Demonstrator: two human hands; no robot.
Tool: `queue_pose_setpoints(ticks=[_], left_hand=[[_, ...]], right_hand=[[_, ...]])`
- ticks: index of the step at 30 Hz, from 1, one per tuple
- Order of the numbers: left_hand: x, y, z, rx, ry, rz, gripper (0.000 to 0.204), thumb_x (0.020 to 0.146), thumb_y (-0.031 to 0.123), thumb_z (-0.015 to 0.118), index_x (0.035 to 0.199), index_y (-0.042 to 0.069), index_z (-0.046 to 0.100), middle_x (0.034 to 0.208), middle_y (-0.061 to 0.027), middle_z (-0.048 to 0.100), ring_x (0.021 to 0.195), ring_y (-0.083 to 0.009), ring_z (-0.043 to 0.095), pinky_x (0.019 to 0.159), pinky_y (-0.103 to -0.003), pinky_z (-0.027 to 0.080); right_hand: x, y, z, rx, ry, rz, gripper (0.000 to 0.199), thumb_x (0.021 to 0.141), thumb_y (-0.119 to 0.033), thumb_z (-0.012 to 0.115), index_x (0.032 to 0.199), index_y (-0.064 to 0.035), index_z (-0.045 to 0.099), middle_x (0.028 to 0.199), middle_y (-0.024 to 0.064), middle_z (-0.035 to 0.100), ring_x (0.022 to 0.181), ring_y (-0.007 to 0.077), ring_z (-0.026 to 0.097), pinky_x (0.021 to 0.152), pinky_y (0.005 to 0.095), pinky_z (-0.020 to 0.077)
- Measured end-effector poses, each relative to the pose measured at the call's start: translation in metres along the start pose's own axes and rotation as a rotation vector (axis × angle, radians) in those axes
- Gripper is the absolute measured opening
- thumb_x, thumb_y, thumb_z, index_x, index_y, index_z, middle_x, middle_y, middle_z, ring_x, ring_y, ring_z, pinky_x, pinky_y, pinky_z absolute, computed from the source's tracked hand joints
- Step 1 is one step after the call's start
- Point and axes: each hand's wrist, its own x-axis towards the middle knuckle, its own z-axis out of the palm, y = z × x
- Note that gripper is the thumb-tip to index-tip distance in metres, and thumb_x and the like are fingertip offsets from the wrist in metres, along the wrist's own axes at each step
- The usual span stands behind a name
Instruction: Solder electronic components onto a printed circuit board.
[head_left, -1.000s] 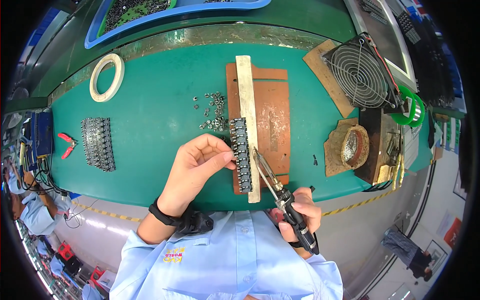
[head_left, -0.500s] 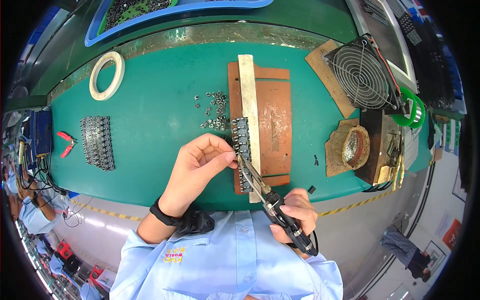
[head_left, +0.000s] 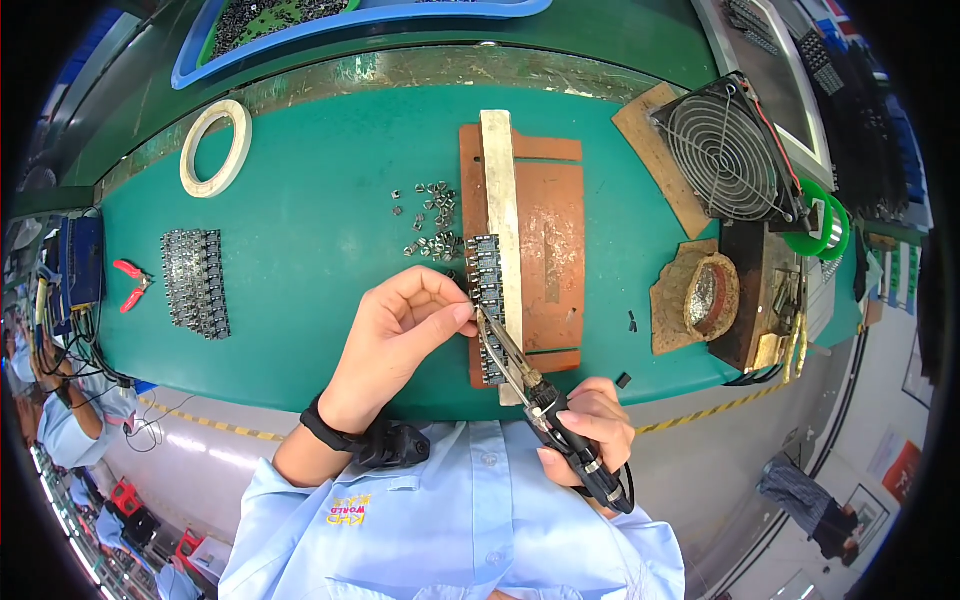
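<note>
In my right hand (head_left: pixel 598 425) is a black soldering iron (head_left: pixel 560 425) with a thin metal feed tube, its tip slanting up and left. The tip meets a row of small circuit boards (head_left: pixel 485 270) lined up along a pale bar (head_left: pixel 498 180). My left hand (head_left: pixel 405 330) is beside the tip, thumb and forefinger pinched at the edge of the row; what they pinch is too small to make out. Under the bar lies a reddish-brown board (head_left: pixel 548 220). Small metal components (head_left: pixel 435 245) are scattered just beyond my left hand.
At the left are a block of circuit boards (head_left: pixel 195 285), red-handled pliers (head_left: pixel 131 286) and a roll of tape (head_left: pixel 187 170). To the right stand a fan (head_left: pixel 722 150), a crusted round dish (head_left: pixel 690 300) and a green solder spool (head_left: pixel 812 240). A blue tray (head_left: pixel 400 12) sits at the back.
Both hands and the iron hold almost the same pose at the row of boards. The whole view has shifted very slightly; nothing is visibly taken up or let go.
</note>
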Motion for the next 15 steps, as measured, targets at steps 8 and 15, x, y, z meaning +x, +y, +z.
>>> queue_pose_setpoints(ticks=[8,15], left_hand=[[-0.0001,-0.0009,0.0009,0.002,0.008,0.000,0.007,0.085,0.003,0.057,0.090,0.000,0.054,0.087,-0.0054,0.061,0.081,-0.0117,0.059,0.075,-0.024,0.047],[0.0005,-0.0008,0.0015,0.008,0.005,-0.012,0.007,0.085,0.003,0.058,0.090,0.000,0.054,0.086,-0.0053,0.061,0.080,-0.0120,0.059,0.075,-0.023,0.047]], right_hand=[[0.0019,-0.0017,-0.0053,0.003,-0.049,0.006,0.043,0.071,-0.022,0.073,0.103,-0.0043,0.050,0.060,0.0045,0.053,0.052,0.0175,0.048,0.064,0.0380,0.0413],[0.0003,-0.0029,-0.0106,0.011,-0.005,-0.020,0.043,0.069,-0.016,0.074,0.103,-0.0040,0.052,0.063,0.0040,0.057,0.053,0.0177,0.053,0.063,0.0356,0.0434]])
